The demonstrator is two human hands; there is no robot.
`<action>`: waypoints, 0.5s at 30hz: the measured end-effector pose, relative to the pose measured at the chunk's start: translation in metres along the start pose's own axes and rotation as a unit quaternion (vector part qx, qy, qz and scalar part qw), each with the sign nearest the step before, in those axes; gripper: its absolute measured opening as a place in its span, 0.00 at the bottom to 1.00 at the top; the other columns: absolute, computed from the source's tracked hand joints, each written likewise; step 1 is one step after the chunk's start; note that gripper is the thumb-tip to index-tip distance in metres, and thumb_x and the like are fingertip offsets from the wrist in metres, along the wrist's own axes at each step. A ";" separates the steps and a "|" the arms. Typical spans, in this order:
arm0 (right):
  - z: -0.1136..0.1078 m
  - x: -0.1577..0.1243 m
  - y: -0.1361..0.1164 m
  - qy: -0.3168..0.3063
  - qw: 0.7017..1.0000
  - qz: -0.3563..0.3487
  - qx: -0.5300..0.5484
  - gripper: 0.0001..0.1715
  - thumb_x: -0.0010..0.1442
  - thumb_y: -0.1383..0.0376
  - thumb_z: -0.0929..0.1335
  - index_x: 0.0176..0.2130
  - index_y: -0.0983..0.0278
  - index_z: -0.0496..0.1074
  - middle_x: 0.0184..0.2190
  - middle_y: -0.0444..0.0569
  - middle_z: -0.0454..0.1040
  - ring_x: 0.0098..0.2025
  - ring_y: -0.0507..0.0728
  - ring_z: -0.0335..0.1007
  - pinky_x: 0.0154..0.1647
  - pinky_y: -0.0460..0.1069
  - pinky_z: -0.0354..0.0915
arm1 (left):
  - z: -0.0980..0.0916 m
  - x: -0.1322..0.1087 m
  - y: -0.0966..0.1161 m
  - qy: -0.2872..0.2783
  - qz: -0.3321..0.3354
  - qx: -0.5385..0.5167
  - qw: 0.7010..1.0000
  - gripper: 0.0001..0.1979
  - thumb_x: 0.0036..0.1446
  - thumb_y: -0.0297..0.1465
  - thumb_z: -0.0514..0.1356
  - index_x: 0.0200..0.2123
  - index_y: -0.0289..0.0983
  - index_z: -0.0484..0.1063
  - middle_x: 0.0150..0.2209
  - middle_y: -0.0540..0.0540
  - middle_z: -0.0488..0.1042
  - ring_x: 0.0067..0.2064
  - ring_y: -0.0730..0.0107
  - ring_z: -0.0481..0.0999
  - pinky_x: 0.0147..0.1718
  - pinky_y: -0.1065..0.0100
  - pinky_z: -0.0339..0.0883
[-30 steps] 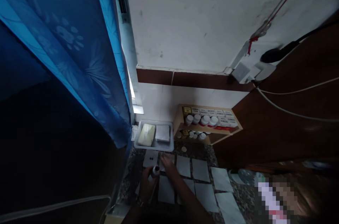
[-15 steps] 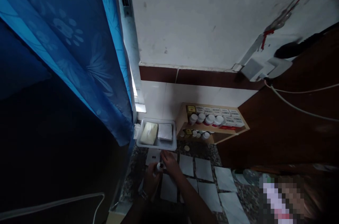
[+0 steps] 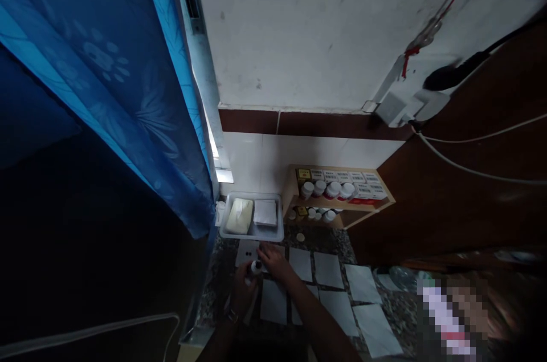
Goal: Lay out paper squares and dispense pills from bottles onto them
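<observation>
Right, on the granite counter (image 3: 320, 241) the paper sheets (image 3: 273, 302) spread out in rows, and behind them, at the back edge, sits a tray (image 3: 252, 235) with two white packs (image 3: 239, 216) side by side in it! To its right, a wooden shelf (image 3: 342, 206) carries bottles (image 3: 333, 189) on two levels, and a curtain (image 3: 128, 94) hangs down on the left!

A blue leaf-patterned curtain (image 3: 106, 82) hangs beside a white tray (image 3: 252, 237) and a wooden shelf (image 3: 333, 206) of white bottles.
</observation>
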State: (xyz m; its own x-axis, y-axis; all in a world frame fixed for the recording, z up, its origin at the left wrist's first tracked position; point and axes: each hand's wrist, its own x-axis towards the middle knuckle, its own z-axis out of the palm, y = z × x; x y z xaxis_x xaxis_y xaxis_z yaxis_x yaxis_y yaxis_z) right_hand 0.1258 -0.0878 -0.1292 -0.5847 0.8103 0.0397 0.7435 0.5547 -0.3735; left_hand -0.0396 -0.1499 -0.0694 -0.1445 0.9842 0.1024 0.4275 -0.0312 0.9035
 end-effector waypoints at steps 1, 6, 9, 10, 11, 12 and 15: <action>-0.002 0.001 0.000 0.001 1.000 0.001 0.004 0.35 0.54 0.75 0.62 0.59 0.59 0.57 0.61 0.57 0.56 0.62 0.59 0.51 0.58 0.57 0.56 | 0.000 0.000 -0.001 0.002 -0.002 -0.004 1.000 0.15 0.45 0.31 0.59 0.40 0.36 0.71 0.37 0.42 0.75 0.38 0.60 0.75 0.36 0.61 0.71; -0.022 -0.001 -0.005 -0.006 0.998 0.061 0.032 0.34 0.53 0.74 0.61 0.59 0.62 0.58 0.59 0.57 0.59 0.61 0.60 0.52 0.58 0.58 0.55 | -0.002 0.000 -0.002 0.005 -0.004 -0.008 1.000 0.15 0.44 0.30 0.59 0.39 0.36 0.71 0.36 0.43 0.75 0.38 0.62 0.74 0.37 0.62 0.70; -0.037 -0.016 -0.014 0.050 0.979 0.154 0.126 0.29 0.54 0.72 0.59 0.56 0.63 0.63 0.54 0.55 0.67 0.56 0.59 0.61 0.57 0.57 0.57 | -0.001 0.001 0.002 -0.007 0.009 0.001 1.000 0.16 0.43 0.28 0.59 0.39 0.36 0.71 0.36 0.44 0.75 0.38 0.62 0.75 0.37 0.61 0.71; -0.040 -0.023 -0.018 0.082 0.962 0.187 0.181 0.26 0.56 0.70 0.58 0.53 0.63 0.66 0.51 0.55 0.70 0.54 0.59 0.64 0.55 0.56 0.59 | 0.000 0.001 0.005 -0.015 0.016 0.007 1.000 0.16 0.43 0.27 0.58 0.39 0.37 0.71 0.36 0.44 0.75 0.38 0.62 0.75 0.38 0.61 0.71; -0.043 -0.030 -0.023 0.115 0.937 0.220 0.244 0.23 0.58 0.66 0.58 0.50 0.63 0.69 0.48 0.54 0.73 0.50 0.59 0.67 0.53 0.56 0.61 | 0.001 0.001 0.008 -0.028 0.026 0.014 0.999 0.16 0.43 0.26 0.58 0.39 0.37 0.72 0.37 0.44 0.75 0.39 0.62 0.75 0.39 0.61 0.70; -0.045 -0.037 -0.029 0.146 0.904 0.255 0.311 0.22 0.59 0.61 0.58 0.47 0.64 0.72 0.44 0.54 0.75 0.47 0.59 0.70 0.51 0.55 0.63 | 0.002 0.001 0.012 -0.043 0.038 0.024 0.998 0.16 0.44 0.25 0.57 0.40 0.38 0.72 0.38 0.44 0.75 0.40 0.61 0.75 0.40 0.60 0.70; -0.048 -0.055 -0.046 0.210 0.758 0.352 0.507 0.28 0.54 0.47 0.61 0.37 0.66 0.76 0.35 0.54 0.78 0.40 0.61 0.73 0.43 0.55 0.67 | 0.008 0.000 0.024 -0.091 0.075 0.074 0.990 0.18 0.45 0.24 0.58 0.42 0.39 0.72 0.41 0.43 0.75 0.44 0.60 0.74 0.43 0.59 0.69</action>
State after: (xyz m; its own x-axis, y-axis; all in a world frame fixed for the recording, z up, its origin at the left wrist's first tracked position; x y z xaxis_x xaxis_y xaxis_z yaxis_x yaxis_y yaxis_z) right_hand 0.1392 -0.1486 -0.0694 0.1543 0.9453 -0.2874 0.0672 -0.3003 -0.9515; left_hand -0.0217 -0.1496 -0.0507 0.0889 0.9859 0.1417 0.5607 -0.1671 0.8110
